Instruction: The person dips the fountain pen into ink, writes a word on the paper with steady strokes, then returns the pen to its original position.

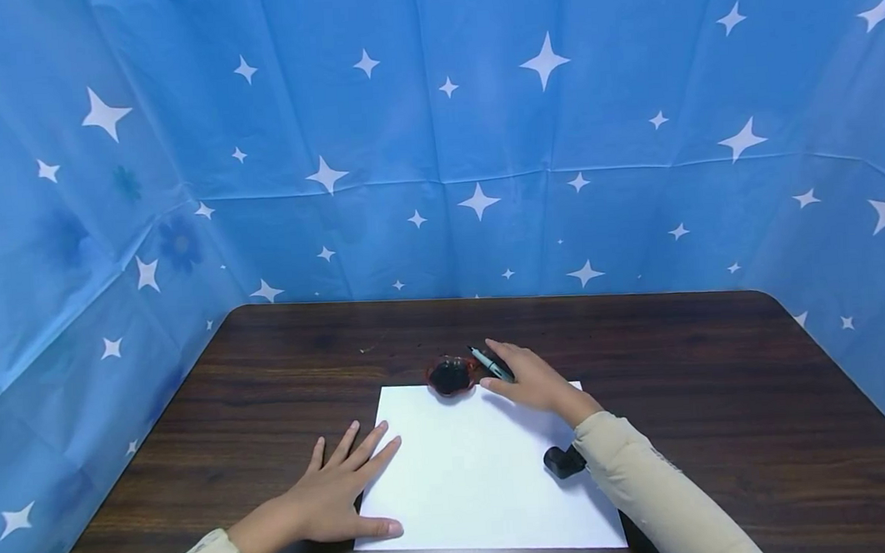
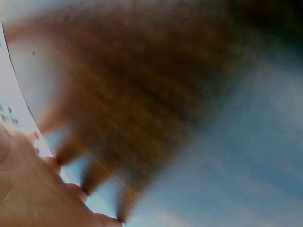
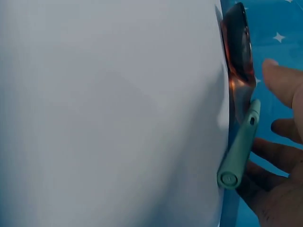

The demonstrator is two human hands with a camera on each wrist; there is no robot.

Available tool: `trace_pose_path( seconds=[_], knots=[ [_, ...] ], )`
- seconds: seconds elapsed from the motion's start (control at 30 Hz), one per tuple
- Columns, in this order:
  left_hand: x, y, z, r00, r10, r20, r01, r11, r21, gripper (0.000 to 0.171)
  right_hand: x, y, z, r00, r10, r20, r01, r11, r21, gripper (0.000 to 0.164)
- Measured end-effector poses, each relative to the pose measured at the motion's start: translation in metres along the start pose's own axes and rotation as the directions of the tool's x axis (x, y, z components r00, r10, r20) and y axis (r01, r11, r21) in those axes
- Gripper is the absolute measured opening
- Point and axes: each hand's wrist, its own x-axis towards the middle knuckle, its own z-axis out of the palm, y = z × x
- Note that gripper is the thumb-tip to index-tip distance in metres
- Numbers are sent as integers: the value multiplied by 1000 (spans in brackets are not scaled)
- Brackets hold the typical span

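My left hand (image 1: 334,495) lies with fingers spread at the left edge of a white sheet of paper (image 1: 483,475), the thumb reaching over its near left corner. In the left wrist view, only the palm (image 2: 33,184) and some fingertips show sharply; the rest is blurred. My right hand (image 1: 534,380) reaches over the paper's far edge, thumb and fingers apart around a pale green pen (image 1: 490,364). The right wrist view has the pen (image 3: 241,151) beside the fingers, not pinched. Left of it, dark-lensed glasses (image 1: 451,376) with a reddish-brown frame sit at that same edge.
The dark wood-grain table (image 1: 719,404) extends on both sides of the paper. A blue curtain (image 1: 480,141) with white stars hangs behind it and along the sides. A black wrist camera (image 1: 565,460) juts out under the right sleeve, above the paper.
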Motion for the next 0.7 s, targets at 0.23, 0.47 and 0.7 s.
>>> trace_pose_path(
  seconds=[0.23, 0.47, 0.7],
  knots=[
    [0, -1, 1, 1000, 0, -4, 0, 1000, 7, 104, 9, -5, 8, 993, 65, -95, -62, 997, 40, 57],
    [0, 0, 2, 1000, -2, -6, 2, 1000, 3, 104, 16, -5, 14, 976, 132, -171, -114, 988, 108, 38],
    [-1, 1, 1, 1000, 6, -7, -6, 1000, -16, 103, 19, -6, 16, 970, 147, -196, -126, 986, 113, 31]
  ],
)
